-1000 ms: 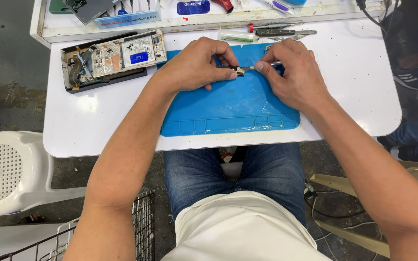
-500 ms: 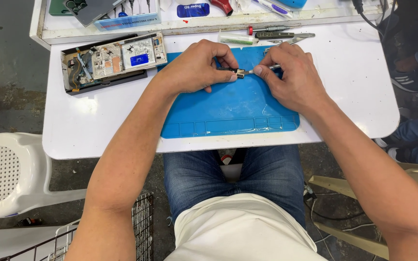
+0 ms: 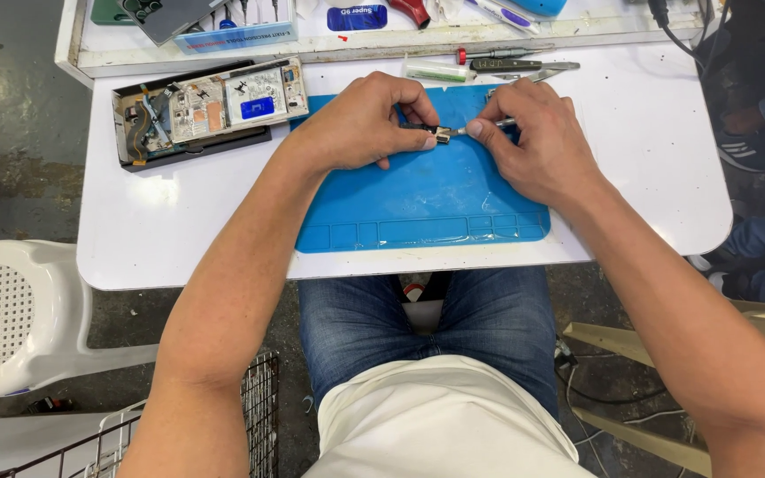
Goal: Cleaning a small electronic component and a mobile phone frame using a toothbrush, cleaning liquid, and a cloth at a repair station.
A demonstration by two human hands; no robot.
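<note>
Over the blue mat on the white desk, the left hand pinches a small metal part between thumb and fingers. The right hand grips slim tweezers, their tip touching the part. An opened phone lies left of the mat.

Single head view, looking steeply down from above the blue mat (mat sits upper centre), fairly close; lap below the mat, shelf edge beyond it. No second view.
</note>
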